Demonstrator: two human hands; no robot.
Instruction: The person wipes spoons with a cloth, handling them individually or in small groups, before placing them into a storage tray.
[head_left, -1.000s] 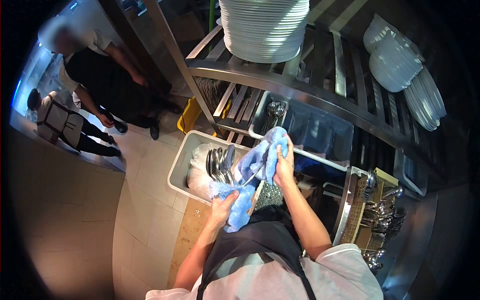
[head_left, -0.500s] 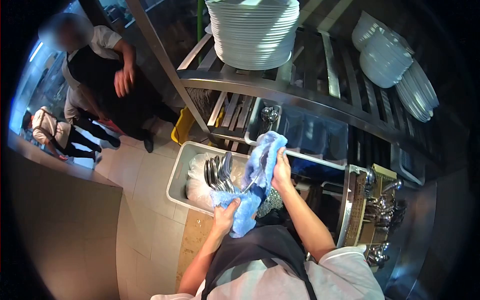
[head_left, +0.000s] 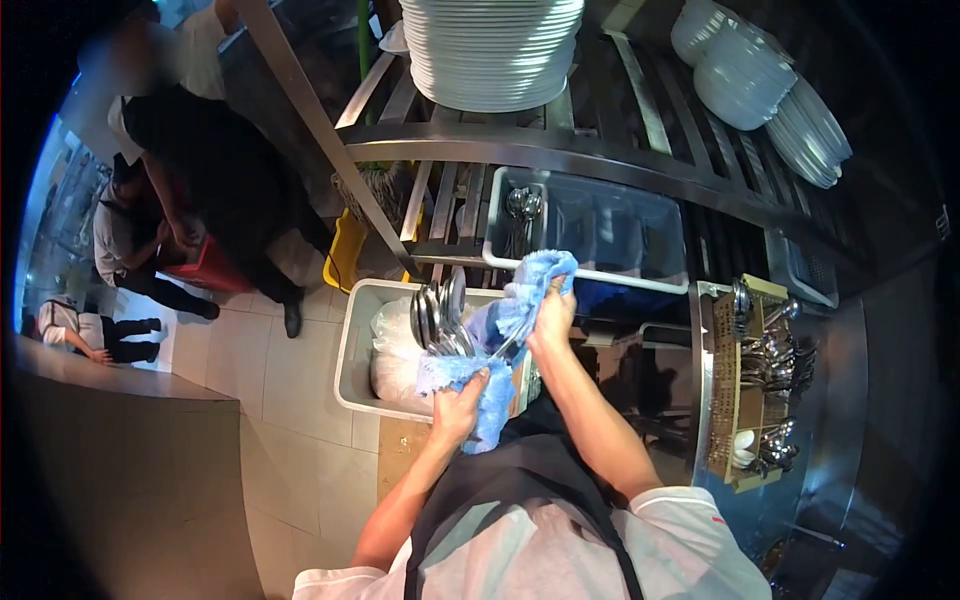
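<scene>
Step in hand: judged to be wiping cutlery; a thin metal handle (head_left: 508, 348) runs between the two cloth-covered grips.
Left hand: fingers (head_left: 457, 408) closed around blue cloth (head_left: 492, 412), with a bunch of spoons (head_left: 432, 318) rising out of it; how many handles lie inside cannot be told.
Right hand: closed on blue cloth bunched at the fingertips (head_left: 552, 312); whether both hands share one cloth cannot be confirmed.
Spoon bunch position: bowls upward, above the grey bin (head_left: 350, 375) as seen from the head view.
Next move calls for: in judgement, a firm left hold on the bunch while the right draws cloth along the single handle.
Grey bin: contains a clear plastic bag (head_left: 392, 328); contents of the bag not identifiable.
Compartment tray: on the lower rack, grey tray (head_left: 590, 272); spoons (head_left: 523, 205) stand in its leftmost compartment.
Divided basket: tan, perforated basket (head_left: 722, 390) at right; packed with metal cutlery (head_left: 775, 365), with white pieces (head_left: 743, 447) in the nearest section.
</scene>
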